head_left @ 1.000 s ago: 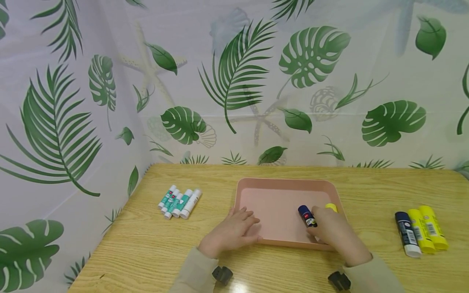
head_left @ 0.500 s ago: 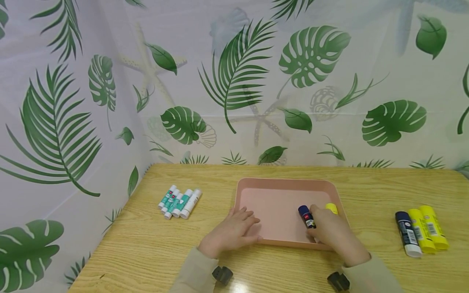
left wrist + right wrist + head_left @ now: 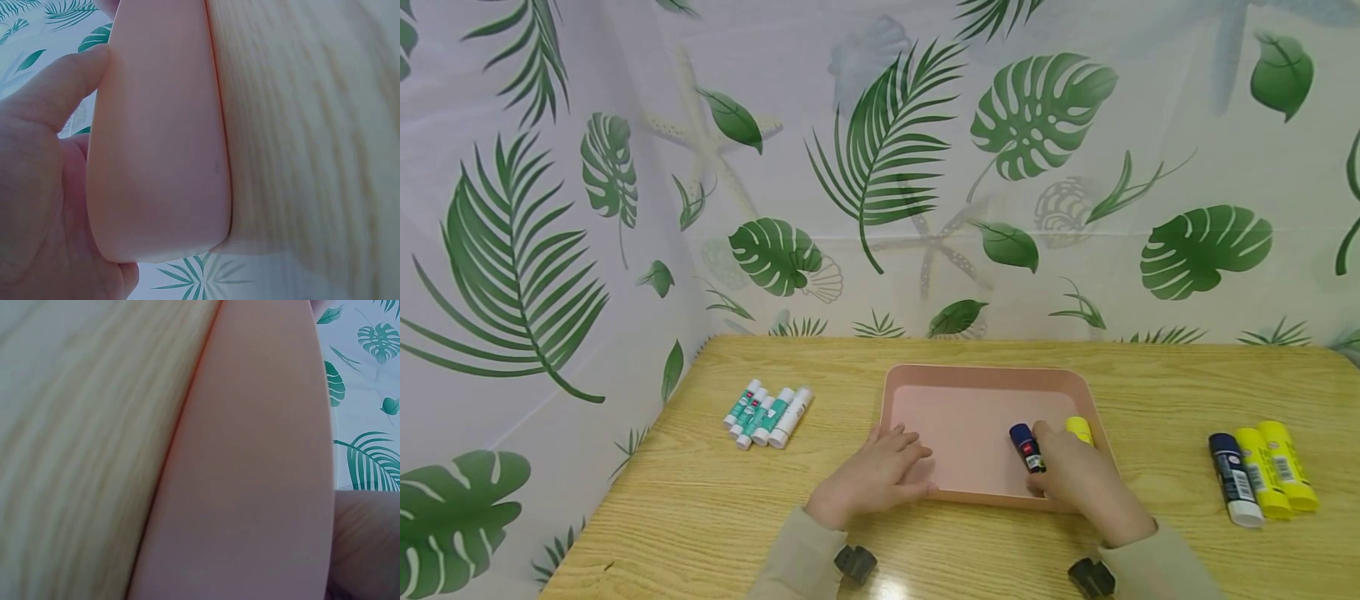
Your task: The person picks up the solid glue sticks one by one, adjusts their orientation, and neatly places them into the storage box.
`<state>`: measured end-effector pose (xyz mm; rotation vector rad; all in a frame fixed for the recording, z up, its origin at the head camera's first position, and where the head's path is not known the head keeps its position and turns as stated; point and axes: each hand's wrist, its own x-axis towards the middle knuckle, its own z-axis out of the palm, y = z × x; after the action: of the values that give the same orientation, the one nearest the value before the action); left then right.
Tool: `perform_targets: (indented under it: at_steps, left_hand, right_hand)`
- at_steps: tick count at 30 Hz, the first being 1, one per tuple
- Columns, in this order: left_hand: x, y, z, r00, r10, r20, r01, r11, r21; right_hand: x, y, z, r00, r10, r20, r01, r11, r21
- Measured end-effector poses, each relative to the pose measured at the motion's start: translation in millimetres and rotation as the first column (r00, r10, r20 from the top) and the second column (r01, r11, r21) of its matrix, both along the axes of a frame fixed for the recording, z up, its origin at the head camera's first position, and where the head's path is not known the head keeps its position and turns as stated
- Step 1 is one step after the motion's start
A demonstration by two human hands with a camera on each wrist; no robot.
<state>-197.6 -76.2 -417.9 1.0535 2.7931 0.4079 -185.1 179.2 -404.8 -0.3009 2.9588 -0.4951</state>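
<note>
In the head view, my left hand (image 3: 876, 473) rests over the front left corner of a pink tray (image 3: 955, 417), fingers spread and relaxed. The left wrist view has its thumb touching the tray's rim. My right hand (image 3: 1075, 471) is down in the tray's right part, holding a dark blue glue stick (image 3: 1028, 448) that lies tilted there, with the thumb by its lower end. The hand hides part of this stick. Beyond it, against the right side, shows the end of a yellow glue stick (image 3: 1078, 429); the rest is hidden. The right wrist view shows mainly the tray's outer wall (image 3: 250, 456).
Several white and green glue sticks (image 3: 763, 414) lie side by side on the wooden table (image 3: 700, 500), left of the tray. On the right lie a dark blue glue stick with a white base (image 3: 1234, 479) and two yellow ones (image 3: 1273, 471). A leaf-patterned cloth (image 3: 925, 167) hangs behind.
My right hand and the dark blue glue stick have shifted slightly toward the tray's front edge. A little more of the yellow stick shows. The left hand stays put.
</note>
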Motion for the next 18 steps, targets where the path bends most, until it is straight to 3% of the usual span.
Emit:
perform_targets:
  at_steps: [18]
  left_hand:
    - [1.3,0.8,0.5,1.0,0.003,-0.003,-0.003,1.0,0.0]
  right_hand:
    - [2.0,0.0,1.0,1.0,0.026,-0.015,-0.025,0.998,0.06]
